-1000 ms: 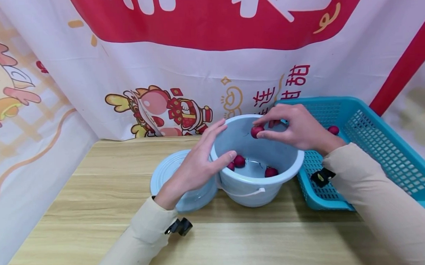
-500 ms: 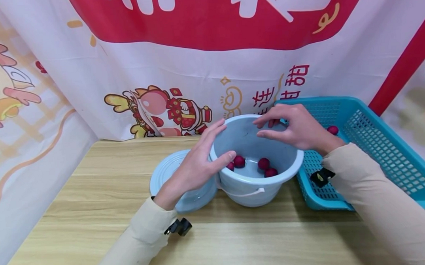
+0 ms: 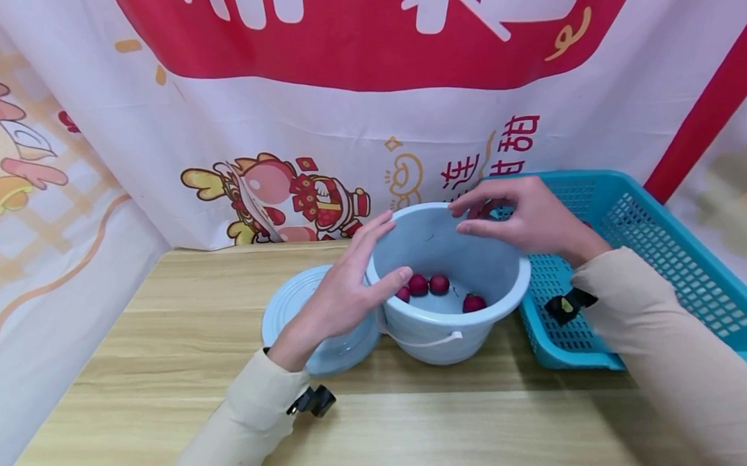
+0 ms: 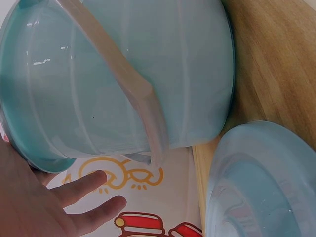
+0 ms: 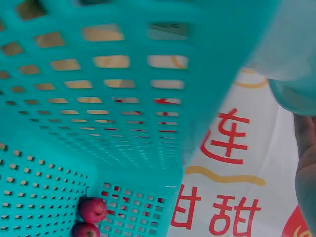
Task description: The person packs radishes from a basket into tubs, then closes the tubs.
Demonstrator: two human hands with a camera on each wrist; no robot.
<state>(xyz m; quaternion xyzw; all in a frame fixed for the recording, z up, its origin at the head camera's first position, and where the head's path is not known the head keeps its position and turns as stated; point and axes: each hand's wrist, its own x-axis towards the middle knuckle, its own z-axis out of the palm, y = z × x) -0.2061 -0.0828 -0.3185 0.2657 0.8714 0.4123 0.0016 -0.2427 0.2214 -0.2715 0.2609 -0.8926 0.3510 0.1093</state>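
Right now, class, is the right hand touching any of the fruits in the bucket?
Apart: in the head view, bare wall of the bucket shows between the right hand and the fruits below.

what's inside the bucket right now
Four red fruits show in the bucket: three at the left, one apart at the right. The left hand partly covers the leftmost; the near rim hides the front of the floor, so anything there can't be seen.
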